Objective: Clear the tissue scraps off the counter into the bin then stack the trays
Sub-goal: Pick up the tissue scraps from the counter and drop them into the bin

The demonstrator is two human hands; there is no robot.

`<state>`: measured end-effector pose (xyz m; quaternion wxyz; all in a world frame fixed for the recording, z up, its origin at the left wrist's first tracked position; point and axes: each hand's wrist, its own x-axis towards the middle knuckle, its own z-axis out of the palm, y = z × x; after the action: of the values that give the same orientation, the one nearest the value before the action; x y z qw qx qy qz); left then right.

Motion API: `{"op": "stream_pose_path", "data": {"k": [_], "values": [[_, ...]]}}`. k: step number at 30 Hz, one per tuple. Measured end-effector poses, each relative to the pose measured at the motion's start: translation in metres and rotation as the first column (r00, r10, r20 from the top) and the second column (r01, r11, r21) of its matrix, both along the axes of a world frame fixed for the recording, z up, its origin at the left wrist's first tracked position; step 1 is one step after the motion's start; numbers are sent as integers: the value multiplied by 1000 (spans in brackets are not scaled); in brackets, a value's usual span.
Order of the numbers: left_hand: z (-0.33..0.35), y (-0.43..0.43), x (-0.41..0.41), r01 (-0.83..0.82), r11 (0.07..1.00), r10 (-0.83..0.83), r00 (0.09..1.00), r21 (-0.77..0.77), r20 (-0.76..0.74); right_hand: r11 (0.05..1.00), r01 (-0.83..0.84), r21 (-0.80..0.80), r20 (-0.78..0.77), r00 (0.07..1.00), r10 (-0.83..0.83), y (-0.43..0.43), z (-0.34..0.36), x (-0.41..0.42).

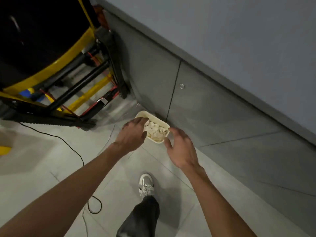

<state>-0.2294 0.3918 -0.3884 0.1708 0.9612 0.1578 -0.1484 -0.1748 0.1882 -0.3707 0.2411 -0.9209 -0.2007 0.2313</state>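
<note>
A small cream bin (159, 142) stands on the floor tiles against the grey cabinet front. It is filled with white tissue scraps (158, 132). My left hand (131, 134) hangs over the bin's left side, its fingers curled down and pinched on tissue scraps at the top of the pile. My right hand (181, 147) hovers at the bin's right rim with fingers spread and nothing in it. No trays are in view.
A black and yellow wheeled frame (56, 69) fills the upper left, close to the bin. A black cable (75, 151) trails over the floor on the left. The grey cabinet (213, 117) and countertop edge run diagonally on the right. My shoe (145, 185) is below the hands.
</note>
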Motion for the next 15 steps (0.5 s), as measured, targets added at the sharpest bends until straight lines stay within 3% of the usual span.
{"op": "stream_pose_path", "data": {"k": [9, 15], "values": [[233, -170, -92, 46, 999, -39, 968, -22, 247, 966, 167, 199, 281, 934, -219, -223, 231, -113], [331, -327, -134, 120, 986, -57, 899, -119, 433, 891, 356, 280, 329, 837, -438, -395, 331, -186]]}}
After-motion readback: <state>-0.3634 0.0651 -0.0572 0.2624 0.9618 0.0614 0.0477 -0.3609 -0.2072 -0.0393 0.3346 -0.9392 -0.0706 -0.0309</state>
